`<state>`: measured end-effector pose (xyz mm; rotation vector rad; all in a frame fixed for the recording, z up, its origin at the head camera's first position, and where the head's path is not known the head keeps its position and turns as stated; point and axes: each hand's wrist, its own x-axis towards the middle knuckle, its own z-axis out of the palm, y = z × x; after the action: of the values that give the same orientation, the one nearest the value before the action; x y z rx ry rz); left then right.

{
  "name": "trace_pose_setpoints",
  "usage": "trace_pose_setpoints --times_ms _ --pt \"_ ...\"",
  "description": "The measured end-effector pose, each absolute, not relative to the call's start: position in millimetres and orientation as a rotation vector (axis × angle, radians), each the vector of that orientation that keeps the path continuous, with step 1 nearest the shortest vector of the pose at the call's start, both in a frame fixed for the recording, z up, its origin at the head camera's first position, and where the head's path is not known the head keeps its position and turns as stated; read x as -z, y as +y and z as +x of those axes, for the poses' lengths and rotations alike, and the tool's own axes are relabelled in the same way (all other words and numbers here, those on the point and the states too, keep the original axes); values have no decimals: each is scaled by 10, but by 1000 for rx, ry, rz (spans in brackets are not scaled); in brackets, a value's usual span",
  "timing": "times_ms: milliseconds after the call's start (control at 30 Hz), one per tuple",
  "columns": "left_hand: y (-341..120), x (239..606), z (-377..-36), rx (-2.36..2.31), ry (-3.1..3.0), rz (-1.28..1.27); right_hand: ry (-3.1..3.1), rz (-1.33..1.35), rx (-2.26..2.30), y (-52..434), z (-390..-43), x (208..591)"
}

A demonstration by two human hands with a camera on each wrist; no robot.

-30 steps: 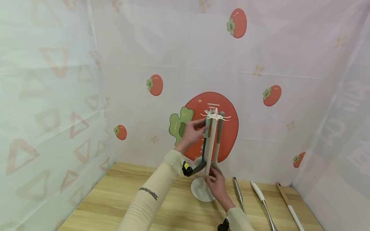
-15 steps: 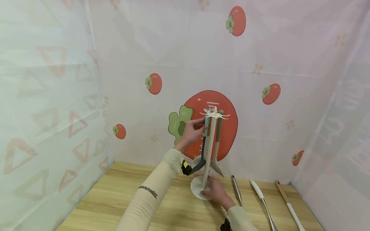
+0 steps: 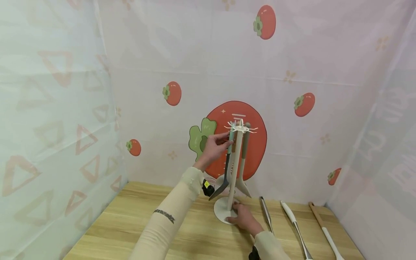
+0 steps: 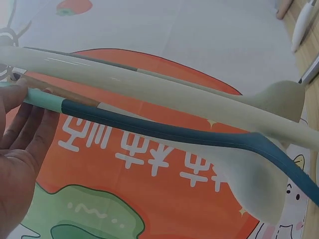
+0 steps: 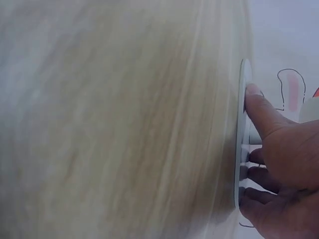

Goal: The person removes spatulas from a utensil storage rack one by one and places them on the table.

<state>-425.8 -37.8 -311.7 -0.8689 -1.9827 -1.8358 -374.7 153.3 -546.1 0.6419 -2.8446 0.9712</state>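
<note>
While the dark turner point(image 4: 164, 130) hangs upright just left of the white rack point(image 3: 235, 166), its mint handle is pinched between thumb and fingers of the left hand point(image 3: 212, 150). The handle's upper end lies level with the rack's hook ring point(image 3: 240, 128); whether it is seated on a hook cannot be told. The step in hand appears to be hanging the turner: best practice would keep the handle vertical, align its end with one free hook, and slacken the pinch only once the hook bears the load. Behind the rack's pole hangs a pale ladle point(image 4: 259, 184), and just right of the pole an olive-handled turner point(image 3: 246, 146); a narrow path should avoid knocking either. At the rack's foot, the right hand point(image 3: 245, 218) grasps nothing, its fingers spread and pressing on the round base point(image 3: 221, 207); firm, even downward pressure should counter tipping. Right of the rack, in order, lie a grey utensil point(image 3: 266, 213), a white-handled utensil point(image 3: 289, 213) and a brown-handled utensil point(image 3: 316, 216).
</note>
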Motion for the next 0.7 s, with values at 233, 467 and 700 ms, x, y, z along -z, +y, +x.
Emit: trace_pose_setpoints --times_ms 233,467,700 --pt "-401 3118 -4244 1855 -1967 -856 -2826 672 -949 1573 -3761 5490" --pt "-410 3127 -4220 1843 -1957 -850 -2823 686 -906 1596 -3786 5512" --pt "-441 3119 -4171 1821 -1934 -853 -2840 693 -922 1617 -3801 5502"
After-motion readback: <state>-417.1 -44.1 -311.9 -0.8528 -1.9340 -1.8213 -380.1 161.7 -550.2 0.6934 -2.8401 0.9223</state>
